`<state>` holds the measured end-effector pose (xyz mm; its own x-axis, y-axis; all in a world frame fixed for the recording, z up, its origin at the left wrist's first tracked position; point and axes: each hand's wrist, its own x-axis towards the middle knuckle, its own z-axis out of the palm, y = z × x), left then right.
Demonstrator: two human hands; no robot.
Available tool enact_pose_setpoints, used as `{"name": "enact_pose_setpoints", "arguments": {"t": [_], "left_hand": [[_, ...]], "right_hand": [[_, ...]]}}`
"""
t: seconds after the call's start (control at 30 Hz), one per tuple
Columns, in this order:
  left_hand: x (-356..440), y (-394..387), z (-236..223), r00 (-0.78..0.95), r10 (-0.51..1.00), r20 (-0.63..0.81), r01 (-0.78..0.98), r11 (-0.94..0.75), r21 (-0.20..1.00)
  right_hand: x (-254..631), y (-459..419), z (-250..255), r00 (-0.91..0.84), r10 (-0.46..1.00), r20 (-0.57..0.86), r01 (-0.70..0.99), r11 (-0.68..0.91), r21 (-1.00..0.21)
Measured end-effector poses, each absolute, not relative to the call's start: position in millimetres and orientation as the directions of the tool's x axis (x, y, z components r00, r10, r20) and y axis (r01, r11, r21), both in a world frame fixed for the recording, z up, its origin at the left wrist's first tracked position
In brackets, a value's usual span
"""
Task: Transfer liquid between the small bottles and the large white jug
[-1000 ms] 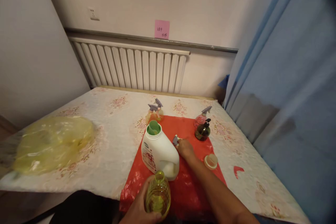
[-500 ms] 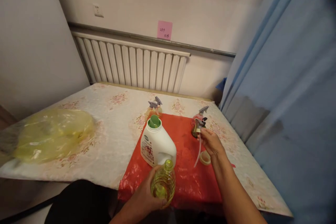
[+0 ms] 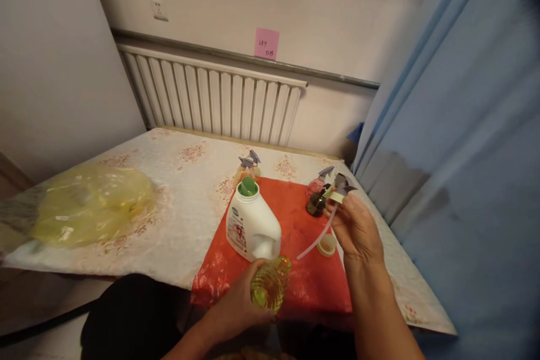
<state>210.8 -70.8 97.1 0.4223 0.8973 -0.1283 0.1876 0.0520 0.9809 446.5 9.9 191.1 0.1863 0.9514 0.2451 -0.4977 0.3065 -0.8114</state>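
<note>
My left hand (image 3: 247,298) is wrapped round a yellow-green clear bottle (image 3: 270,287), its uncapped neck tilted to the right. Held in the fingers of my right hand (image 3: 358,228) is a grey and cream spray nozzle (image 3: 338,188), with its clear dip tube hanging down to the left, apart from the bottle. Just beyond the bottle stands a white detergent jug (image 3: 257,225) with a green spout. A cream cap (image 3: 326,245) lies on the red sheet (image 3: 295,230) below the nozzle. Behind the nozzle are a dark spray bottle (image 3: 315,204) and a pink one (image 3: 314,187).
More spray bottles (image 3: 248,169) stand behind the jug. A yellow plastic bag (image 3: 95,205) lies on the left of the flowered tablecloth (image 3: 185,225). A blue curtain (image 3: 455,140) hangs along the right side, and a radiator (image 3: 215,98) lines the far wall.
My right hand has moved right and up slightly with the spray nozzle, which has turned. The bottle in my left hand has tipped to the right.
</note>
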Motion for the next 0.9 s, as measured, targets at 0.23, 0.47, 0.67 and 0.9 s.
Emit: {"name": "enact_pose_setpoints", "arguments": {"t": [0.23, 0.47, 0.67, 0.9], "left_hand": [[218, -71, 102, 0.423, 0.898, -0.122, 0.178, 0.05, 0.983], [221, -69, 107, 0.45, 0.89, -0.078, 0.089, 0.043, 0.995], [220, -66, 105, 0.431, 0.895, -0.112, 0.066, 0.093, 0.994], [218, -64, 100, 0.418, 0.905, -0.076, 0.039, 0.065, 0.997]], "right_hand": [[430, 6, 188, 0.189, 0.949, 0.252, -0.455, 0.312, -0.834], [418, -7, 162, 0.151, 0.952, 0.265, -0.274, 0.298, -0.914], [408, -29, 132, -0.001, 0.98, 0.198, -0.214, 0.194, -0.958], [404, -39, 109, -0.054, 0.989, 0.137, -0.152, 0.128, -0.98]]}}
